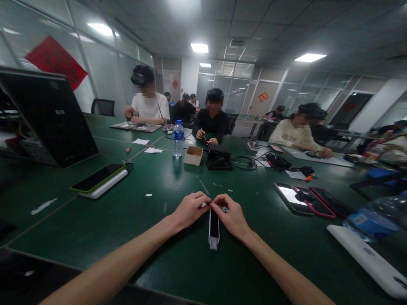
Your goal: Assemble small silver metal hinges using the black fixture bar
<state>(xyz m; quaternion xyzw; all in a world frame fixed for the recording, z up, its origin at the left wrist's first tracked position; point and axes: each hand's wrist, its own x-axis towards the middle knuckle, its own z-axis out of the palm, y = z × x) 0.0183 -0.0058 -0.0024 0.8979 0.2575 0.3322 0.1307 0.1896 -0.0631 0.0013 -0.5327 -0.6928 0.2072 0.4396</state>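
Note:
A narrow black strip with pale edges and a grey tip [214, 228] lies lengthwise on the green table [159, 271] in front of me. At its far end my left hand [192, 209] is closed, thumb and fingers pinched together. My right hand [233, 215] meets it there from the other side, also in a pinch. Whatever sits between the fingertips is too small and covered to name. A small pale bit shows under the left fingers, and a small light piece [225, 209] shows by the right fingers.
Beyond my hands stand a small cardboard box [193, 156], a water bottle [178, 140] and a black device [219, 156] with cables. Phones [294, 199] and a large bottle [375, 218] lie right; a green-edged phone [98, 177] lies left. Several people sit across the tables.

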